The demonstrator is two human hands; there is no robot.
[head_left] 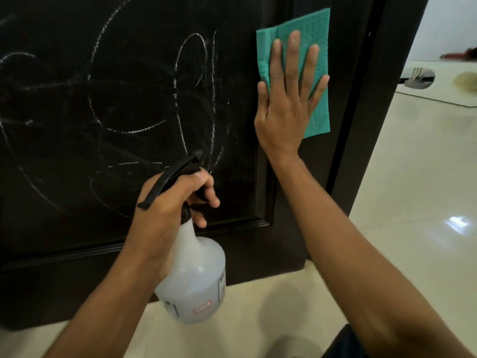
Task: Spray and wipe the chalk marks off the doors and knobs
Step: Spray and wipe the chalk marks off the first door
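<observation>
A dark brown door [64,228] fills the left and middle of the head view. White chalk marks [180,99] loop across its recessed panel. My left hand [175,200] grips the neck and trigger of a translucent white spray bottle [196,275] with a black nozzle that points at the panel. My right hand [286,99] lies flat with straight fingers on a folded teal cloth [317,47], pressing it against the door's right stile. No knob is in view.
The door's right edge and dark frame [374,112] stand just right of the cloth. Glossy cream floor tiles [413,202] spread to the right and below. A shiny metal object [419,77] lies on the floor in the far room.
</observation>
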